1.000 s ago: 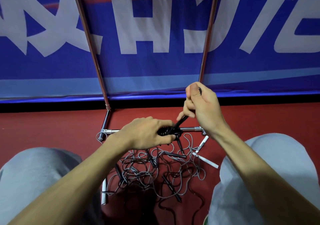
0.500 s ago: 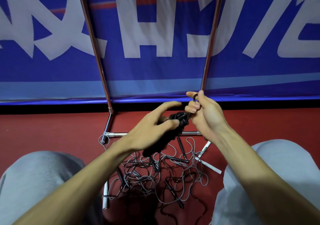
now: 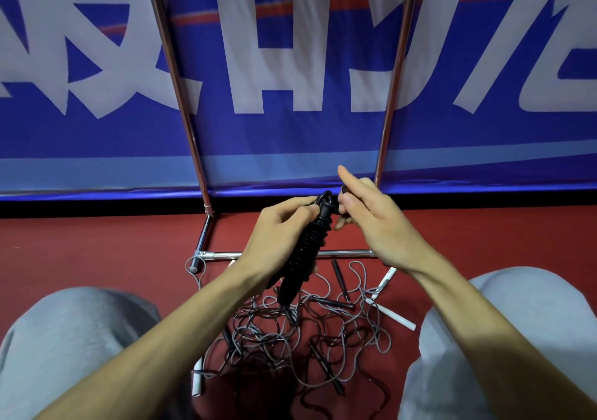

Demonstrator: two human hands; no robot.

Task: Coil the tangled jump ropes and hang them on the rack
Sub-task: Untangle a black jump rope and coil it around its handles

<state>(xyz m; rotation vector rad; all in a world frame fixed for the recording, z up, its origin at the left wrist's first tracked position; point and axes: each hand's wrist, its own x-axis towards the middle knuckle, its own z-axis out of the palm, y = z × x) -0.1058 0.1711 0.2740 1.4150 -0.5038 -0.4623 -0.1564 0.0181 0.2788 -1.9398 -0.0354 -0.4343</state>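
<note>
My left hand (image 3: 277, 232) grips a black jump rope wound into a tight coil (image 3: 307, 251), held upright-tilted above the floor. My right hand (image 3: 371, 222) pinches the black rope end at the coil's top, index finger sticking up. Below them a tangled pile of grey and black jump ropes (image 3: 300, 335) lies on the red floor, with black and white handles poking out. The chrome rack (image 3: 392, 96) stands behind, its two uprights rising out of view and its base bar (image 3: 345, 253) just past the pile.
A blue banner with white letters (image 3: 290, 64) hangs behind the rack. My knees in grey trousers (image 3: 74, 339) flank the pile on both sides. A white handle (image 3: 395, 318) lies at the pile's right edge, another one (image 3: 196, 384) at its lower left.
Both hands have lifted the coiled rope up from above the pile. The handle that my right hand held out from the coil is now drawn in at the coil's top.
</note>
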